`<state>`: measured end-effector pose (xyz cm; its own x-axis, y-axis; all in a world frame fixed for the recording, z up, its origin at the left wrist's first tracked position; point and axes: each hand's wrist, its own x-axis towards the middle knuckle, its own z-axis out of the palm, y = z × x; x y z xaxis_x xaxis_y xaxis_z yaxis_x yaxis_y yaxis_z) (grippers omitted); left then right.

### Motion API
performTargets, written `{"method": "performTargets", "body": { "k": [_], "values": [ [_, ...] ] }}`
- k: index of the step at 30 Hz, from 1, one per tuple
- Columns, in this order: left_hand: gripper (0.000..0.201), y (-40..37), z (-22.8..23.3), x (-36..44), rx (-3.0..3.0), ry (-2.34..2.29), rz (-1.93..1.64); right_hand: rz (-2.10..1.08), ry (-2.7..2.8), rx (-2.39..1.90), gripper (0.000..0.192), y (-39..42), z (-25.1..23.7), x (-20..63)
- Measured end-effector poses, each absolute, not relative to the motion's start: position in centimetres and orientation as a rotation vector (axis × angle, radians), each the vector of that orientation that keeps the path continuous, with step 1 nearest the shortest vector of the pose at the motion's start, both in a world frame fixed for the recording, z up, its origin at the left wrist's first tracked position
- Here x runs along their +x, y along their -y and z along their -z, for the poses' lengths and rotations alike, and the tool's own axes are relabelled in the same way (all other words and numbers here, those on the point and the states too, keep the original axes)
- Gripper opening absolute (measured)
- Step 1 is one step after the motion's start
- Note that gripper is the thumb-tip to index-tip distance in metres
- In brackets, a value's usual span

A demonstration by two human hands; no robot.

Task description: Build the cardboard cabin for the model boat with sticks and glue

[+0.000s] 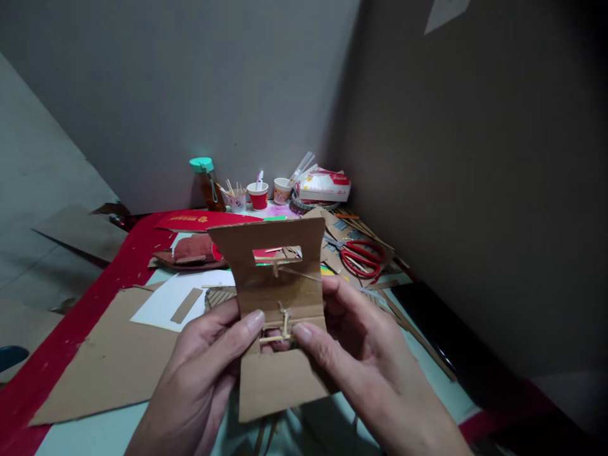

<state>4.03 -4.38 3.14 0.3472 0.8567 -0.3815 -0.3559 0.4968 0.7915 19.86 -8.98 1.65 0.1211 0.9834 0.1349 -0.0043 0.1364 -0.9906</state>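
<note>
A: What are the hands doing?
B: Left hand (202, 373) and right hand (365, 354) both grip a cardboard piece (278, 316) upright above the bench (104, 437), thumbs on its small stick joint (284, 328).
A: Any risk?
B: Pressing hard could probably snap the sticks.

Two bare hands, left hand (202, 373) and right hand (368, 361), unsleeved, ringless.

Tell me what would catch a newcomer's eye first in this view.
First, the cardboard piece held up at centre, with two cut windows and thin sticks across them, gripped by the left hand and right hand, thumbs meeting at the lower window. Next, the red-handled scissors lying behind it to the right. Then the paper cups and green-capped bottle against the far wall.
</note>
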Motion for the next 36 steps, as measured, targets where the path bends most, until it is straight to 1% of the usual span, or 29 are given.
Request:
{"method": "performTargets", "body": {
  "k": [3,7,11,14,19,22,25,29,36],
  "values": [
    [0.034,4.4,-3.0,4.1,0.687,-0.920,-0.928,-0.987,1.186,-1.203,0.029,9.2,-1.4,19.8],
    [0.028,4.4,-3.2,4.2,0.732,-0.936,-0.922,-0.950,1.239,-1.182,0.023,9.2,-1.4,19.6],
    [0.035,4.4,-3.3,4.2,0.750,-0.990,-0.918,-0.919,1.240,-1.183,0.019,8.9,-1.6,19.5],
    [0.035,4.6,-3.0,4.1,0.732,-0.970,-0.905,-0.930,1.244,-1.173,0.018,8.8,-1.7,19.5],
    [0.043,4.6,-2.6,4.1,0.930,-1.003,-0.945,-0.872,1.302,-1.190,0.016,9.0,-2.0,19.5],
    [0.049,4.6,-2.6,4.2,0.940,-1.023,-0.927,-0.839,1.334,-1.261,0.014,9.1,-2.1,19.6],
    [0.044,4.7,-2.8,4.2,0.926,-1.008,-0.904,-0.853,1.313,-1.316,0.015,9.0,-2.1,20.0],
    [0.037,4.8,-3.1,4.2,0.980,-1.026,-0.869,-0.904,1.259,-1.237,0.030,8.5,-2.5,20.4],
    [0.037,4.8,-3.1,4.6,0.920,-1.007,-0.883,-0.948,1.285,-1.132,0.026,7.9,-3.2,20.4]
  ]
}}
